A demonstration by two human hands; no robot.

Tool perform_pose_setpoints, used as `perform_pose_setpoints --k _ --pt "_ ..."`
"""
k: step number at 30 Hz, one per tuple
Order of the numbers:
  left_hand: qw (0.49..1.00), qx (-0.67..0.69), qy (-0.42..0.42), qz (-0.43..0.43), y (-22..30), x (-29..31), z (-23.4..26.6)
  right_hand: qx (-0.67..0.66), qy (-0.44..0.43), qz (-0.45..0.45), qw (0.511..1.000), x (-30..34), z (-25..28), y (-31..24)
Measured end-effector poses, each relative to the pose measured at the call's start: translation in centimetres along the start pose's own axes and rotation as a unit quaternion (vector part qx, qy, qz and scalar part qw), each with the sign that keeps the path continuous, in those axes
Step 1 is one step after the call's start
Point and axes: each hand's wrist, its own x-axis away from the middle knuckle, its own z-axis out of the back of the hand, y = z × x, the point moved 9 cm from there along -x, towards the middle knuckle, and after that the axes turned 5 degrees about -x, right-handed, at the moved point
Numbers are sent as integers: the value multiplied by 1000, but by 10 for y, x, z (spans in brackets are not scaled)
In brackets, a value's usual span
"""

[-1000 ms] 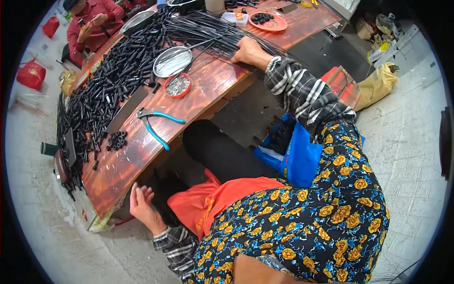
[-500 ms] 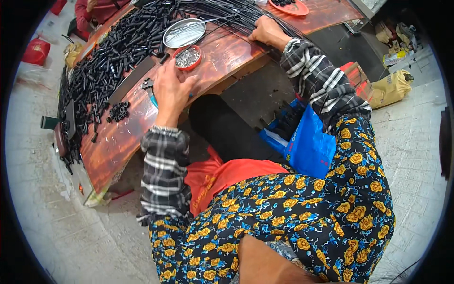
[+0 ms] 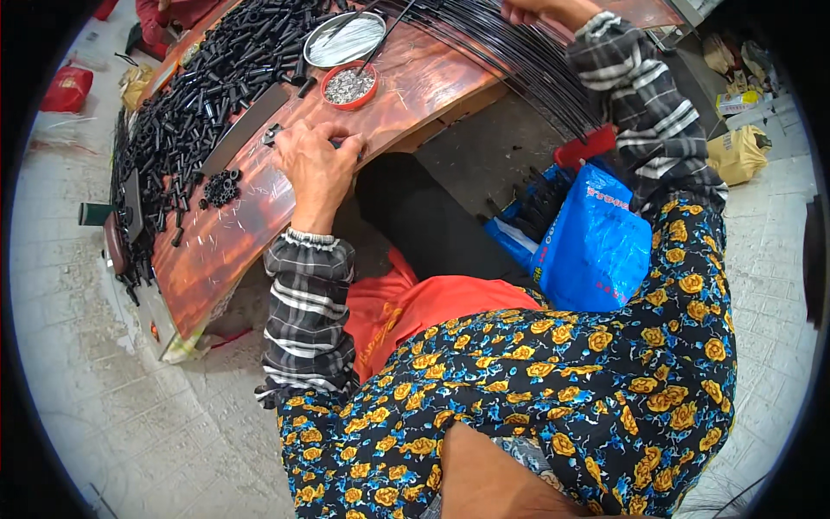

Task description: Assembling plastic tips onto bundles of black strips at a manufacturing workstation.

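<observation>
My left hand [image 3: 320, 169] is closed over the near part of the table. Between its thumb and fingers is a small black piece [image 3: 336, 141], partly hidden. Dark jaws of a hand tool [image 3: 271, 135] poke out beside the knuckles; its handles are covered. At the top edge, my right hand [image 3: 553, 12] has curled fingers above a bundle of thin black rods [image 3: 510, 48]. What those fingers hold, if anything, cannot be made out. A red bowl of small silvery pieces [image 3: 350, 85] stands beyond my left hand, with a round tray of thin pale strips [image 3: 344, 40] behind it.
Heaped black tubular parts [image 3: 225, 78] cover the table's left and far side, with a flat dark bar [image 3: 246, 130] along their edge. Small black rings [image 3: 221, 189] lie nearby. A blue bag [image 3: 596, 238] of black pieces leans by my legs. Part of another person's red sleeve [image 3: 160, 26] shows far left.
My right hand has moved from the rods' near end to the far right. My left hand has drawn closer to me and pinched a small black piece. The rods now hang past the table edge.
</observation>
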Motion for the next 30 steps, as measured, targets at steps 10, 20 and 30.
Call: perform_pose_setpoints --k 10,20,30 --pt "997 -52 7 -49 20 0 -15 -47 213 11 976 -19 65 -56" --pt "1000 2 9 -22 11 -5 -11 -252 327 235 880 -34 57 -111" --pt "1000 -11 18 2 -12 -62 -28 -242 369 323 837 -12 4 -128"
